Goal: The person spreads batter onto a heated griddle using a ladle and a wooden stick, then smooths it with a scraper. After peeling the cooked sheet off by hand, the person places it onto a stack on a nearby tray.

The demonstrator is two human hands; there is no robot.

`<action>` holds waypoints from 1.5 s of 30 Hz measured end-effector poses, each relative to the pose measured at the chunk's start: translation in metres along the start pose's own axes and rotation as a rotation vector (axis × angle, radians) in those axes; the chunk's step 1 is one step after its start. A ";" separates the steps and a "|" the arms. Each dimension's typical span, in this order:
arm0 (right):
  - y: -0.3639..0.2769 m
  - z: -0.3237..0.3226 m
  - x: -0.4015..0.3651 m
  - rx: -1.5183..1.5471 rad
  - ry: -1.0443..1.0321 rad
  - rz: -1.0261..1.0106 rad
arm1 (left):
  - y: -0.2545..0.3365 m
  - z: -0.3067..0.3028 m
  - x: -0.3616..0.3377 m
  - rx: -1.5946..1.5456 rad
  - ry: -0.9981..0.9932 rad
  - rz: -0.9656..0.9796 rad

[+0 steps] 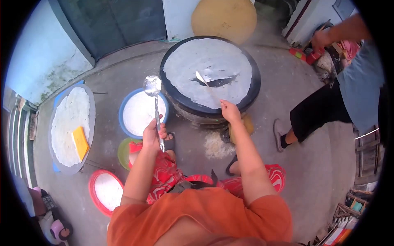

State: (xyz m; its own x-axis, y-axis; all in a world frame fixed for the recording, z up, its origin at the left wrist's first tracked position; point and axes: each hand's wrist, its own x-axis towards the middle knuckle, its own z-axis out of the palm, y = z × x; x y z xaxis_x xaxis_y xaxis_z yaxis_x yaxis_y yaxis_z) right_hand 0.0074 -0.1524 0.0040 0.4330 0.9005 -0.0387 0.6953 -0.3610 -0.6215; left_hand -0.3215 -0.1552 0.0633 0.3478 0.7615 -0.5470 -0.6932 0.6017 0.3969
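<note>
My left hand (152, 136) is closed on the handle of a shiny metal ladle (152, 85), its bowl raised beside a blue basin (122, 114) of white batter. My right hand (230, 111) grips the thin handle of a spatula (200, 78), whose pale tip rests on the griddle. A wide, thin white pancake (184, 61) covers most of the round black griddle (255, 78). Near the pancake's middle is a dark, torn-looking gap (223, 81) that shows the surface beneath.
At left, a round tray (92, 102) bears a white sheet and a yellow folded piece (81, 142). A red basin (93, 192) of white stuff and a green basin (123, 153) stand nearby. A round tan board (223, 18) leans behind the griddle. Another person (320, 108) is at right.
</note>
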 end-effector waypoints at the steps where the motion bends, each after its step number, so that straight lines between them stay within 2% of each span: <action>1: -0.010 -0.009 -0.003 -0.079 -0.056 0.009 | 0.000 0.002 -0.001 -0.011 0.001 -0.021; 3: 0.008 -0.021 0.001 -0.035 0.012 0.050 | 0.002 -0.002 0.000 -0.005 -0.010 -0.020; 5: 0.032 -0.002 0.013 0.000 0.057 0.086 | -0.001 -0.001 -0.002 -0.005 -0.015 -0.026; 7: 0.050 0.021 0.021 0.045 0.091 -0.062 | -0.002 0.012 -0.012 0.052 0.019 0.055; 8: 0.048 0.030 0.021 0.038 0.015 -0.118 | -0.002 0.014 -0.011 0.053 0.017 0.055; 10: 0.005 0.009 0.001 -0.044 -0.084 -0.055 | 0.000 0.013 -0.013 0.031 0.018 0.034; 12: -0.022 -0.029 -0.013 -0.137 -0.089 -0.033 | 0.001 0.010 -0.012 0.024 0.007 0.026; 14: -0.021 -0.046 -0.018 -0.235 -0.092 -0.011 | 0.000 0.008 -0.011 0.012 -0.006 0.017; 17: -0.006 -0.050 -0.035 -0.485 0.361 -0.218 | 0.001 0.008 -0.012 0.025 -0.016 0.033; 20: -0.007 -0.001 -0.051 -0.516 0.380 -0.334 | 0.000 0.010 -0.012 0.044 -0.002 0.043; 22: -0.017 0.039 -0.062 -0.487 0.280 -0.442 | 0.001 0.010 -0.011 0.019 -0.001 0.012; 25: -0.016 0.051 -0.068 -0.536 0.260 -0.378 | 0.001 0.011 -0.013 0.028 -0.002 0.012; 29: 0.017 0.015 -0.056 -0.491 0.305 -0.260 | 0.000 0.004 -0.007 0.021 -0.002 0.011; 31: 0.007 -0.002 -0.060 -0.279 0.292 -0.060 | 0.000 -0.002 -0.001 0.032 -0.012 0.038; 32: 0.001 0.005 -0.065 -0.197 0.292 -0.035 | 0.000 -0.002 0.000 0.036 -0.017 0.033; 34: -0.005 0.024 -0.078 -0.153 0.247 -0.279 | 0.000 -0.001 0.001 0.044 -0.012 0.052; 35: -0.005 0.028 -0.081 -0.318 0.162 -0.323 | 0.000 -0.002 0.001 0.032 -0.018 0.045; 36: 0.000 0.026 -0.078 -0.312 0.163 -0.318 | 0.000 -0.003 0.001 0.040 -0.016 0.044; 38: 0.019 0.010 -0.061 -0.479 0.332 -0.257 | 0.000 -0.006 0.001 0.030 -0.040 0.033; 40: 0.026 -0.012 -0.047 -0.493 0.339 -0.095 | 0.000 -0.009 0.000 0.053 -0.027 0.033; 42: 0.020 -0.021 -0.049 -0.256 0.349 0.001 | 0.000 -0.005 0.002 0.075 -0.034 0.034; 44: 0.032 0.007 -0.052 -0.084 0.420 -0.038 | 0.000 -0.004 0.002 0.011 -0.029 0.028; 45: 0.018 0.005 -0.067 -0.133 0.363 -0.092 | 0.000 -0.006 0.004 0.028 -0.042 0.037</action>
State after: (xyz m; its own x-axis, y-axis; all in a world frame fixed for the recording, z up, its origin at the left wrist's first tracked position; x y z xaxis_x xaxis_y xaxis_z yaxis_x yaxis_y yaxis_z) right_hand -0.0120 -0.2176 -0.0083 0.5237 0.7948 0.3068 0.7985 -0.3324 -0.5019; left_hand -0.3237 -0.1535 0.0562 0.3487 0.7922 -0.5008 -0.6882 0.5792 0.4370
